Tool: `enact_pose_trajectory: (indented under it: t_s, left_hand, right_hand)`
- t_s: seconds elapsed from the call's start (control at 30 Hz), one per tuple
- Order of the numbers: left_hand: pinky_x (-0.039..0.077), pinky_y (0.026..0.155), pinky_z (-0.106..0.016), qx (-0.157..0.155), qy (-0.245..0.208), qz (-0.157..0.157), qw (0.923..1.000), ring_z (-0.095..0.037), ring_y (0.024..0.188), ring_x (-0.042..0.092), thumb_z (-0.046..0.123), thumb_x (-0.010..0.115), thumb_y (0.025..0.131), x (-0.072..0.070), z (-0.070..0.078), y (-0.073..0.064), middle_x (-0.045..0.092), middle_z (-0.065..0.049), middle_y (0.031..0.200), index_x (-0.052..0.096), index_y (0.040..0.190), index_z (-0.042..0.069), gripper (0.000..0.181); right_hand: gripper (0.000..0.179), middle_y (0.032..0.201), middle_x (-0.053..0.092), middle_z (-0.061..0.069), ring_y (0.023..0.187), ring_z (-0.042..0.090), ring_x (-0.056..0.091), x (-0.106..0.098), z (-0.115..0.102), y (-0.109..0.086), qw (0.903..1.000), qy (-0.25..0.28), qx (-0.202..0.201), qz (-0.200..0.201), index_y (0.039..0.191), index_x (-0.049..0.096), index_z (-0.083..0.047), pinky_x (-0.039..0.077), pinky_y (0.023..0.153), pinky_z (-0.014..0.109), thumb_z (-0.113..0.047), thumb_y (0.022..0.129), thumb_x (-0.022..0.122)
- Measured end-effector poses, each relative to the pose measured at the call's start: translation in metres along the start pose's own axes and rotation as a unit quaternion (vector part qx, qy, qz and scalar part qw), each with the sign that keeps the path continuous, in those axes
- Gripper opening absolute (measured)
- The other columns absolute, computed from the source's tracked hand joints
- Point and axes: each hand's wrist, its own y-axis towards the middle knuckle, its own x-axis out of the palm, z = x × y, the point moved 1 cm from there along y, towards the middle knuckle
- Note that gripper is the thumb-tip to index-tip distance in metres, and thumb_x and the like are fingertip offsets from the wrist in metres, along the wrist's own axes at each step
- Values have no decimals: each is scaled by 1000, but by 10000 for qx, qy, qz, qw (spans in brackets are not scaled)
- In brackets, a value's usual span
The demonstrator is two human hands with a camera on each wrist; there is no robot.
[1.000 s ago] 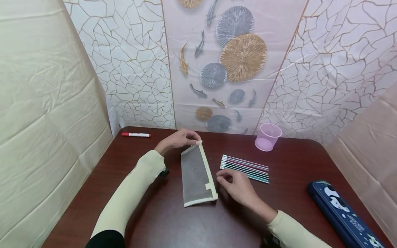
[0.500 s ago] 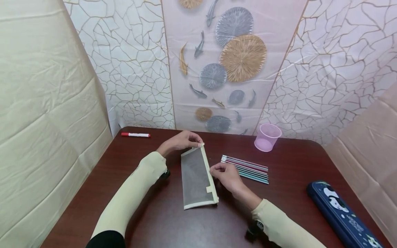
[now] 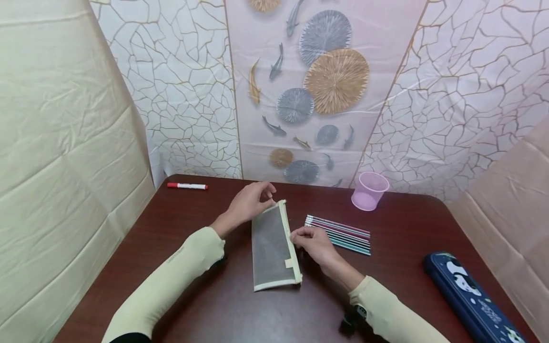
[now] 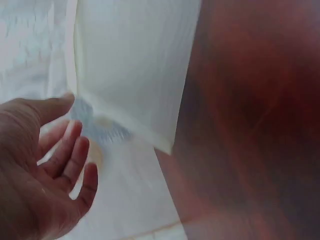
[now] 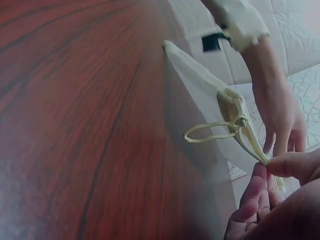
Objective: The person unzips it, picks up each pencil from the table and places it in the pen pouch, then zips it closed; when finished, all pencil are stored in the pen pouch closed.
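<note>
A mesh zip pouch (image 3: 271, 252) with cream edging stands tilted over the table, its zip edge to the right. My right hand (image 3: 315, 244) pinches the middle of that zip edge between thumb and fingertips. The right wrist view shows the zip side bowed slightly apart near the pinch, with a cream cord loop (image 5: 210, 133) hanging from one end. By the pouch's far top corner is my left hand (image 3: 250, 202). Its fingers are loosely bent with nothing between them, and its thumb tip is right at the pouch's edge in the left wrist view.
A row of several pencils (image 3: 349, 238) lies right of the pouch. A pink cup (image 3: 371, 191) stands at the back right, and a dark blue panda pencil case (image 3: 472, 293) lies at the right edge. A red-capped marker (image 3: 188, 186) rests at the back left.
My right hand has come left to the pouch and taken hold of its zip edge. My left hand has let go of the top corner and drawn slightly left.
</note>
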Motion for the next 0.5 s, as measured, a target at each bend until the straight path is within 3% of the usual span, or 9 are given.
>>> enact_pose_trajectory:
  t_s: [0.1, 0.2, 0.3, 0.4, 0.5]
  left_hand:
    - [58, 78, -33, -104, -131, 63, 9998, -9, 87, 70, 27, 82, 93, 1, 14, -22, 75, 6, 96, 71, 111, 18, 23]
    - [56, 69, -26, -267, -596, -223, 9976, -6, 76, 67, 26, 84, 91, 7, 27, -44, 75, 5, 87, 72, 98, 18, 16]
    - [52, 61, -23, -475, -1113, -615, 9907, -6, 67, 62, 27, 83, 91, 15, 39, -62, 73, 4, 79, 72, 88, 17, 15]
    - [47, 56, -22, -634, -1291, -889, 9856, -4, 62, 57, 34, 82, 91, 23, 49, -74, 68, 8, 73, 72, 83, 19, 19]
    - [44, 54, -22, -730, -1272, -969, 9844, -3, 60, 54, 41, 81, 89, 27, 53, -79, 64, 11, 69, 72, 81, 20, 24]
  right_hand:
    - [15, 81, 70, 3, 75, 19, 59, -1, 2, 1, 9999, 84, 132, -56, 103, 78, -5, 45, 62, 30, -15, 92, 74]
    - [15, 82, 71, 2, 75, 19, 58, -1, 3, 1, 9994, 221, 252, -122, 103, 78, -5, 44, 62, 30, -16, 93, 75]
    - [16, 83, 72, -1, 77, 19, 59, 0, 3, 0, 9983, 414, 364, -203, 104, 78, -5, 46, 64, 30, -17, 93, 76]
    - [17, 84, 73, -3, 80, 17, 63, 0, 3, 0, 9959, 678, 443, -392, 103, 77, -4, 51, 71, 30, -16, 92, 76]
    - [15, 83, 74, -5, 82, 14, 67, 0, 3, 0, 9922, 958, 479, -643, 103, 77, -2, 54, 77, 28, -12, 92, 75]
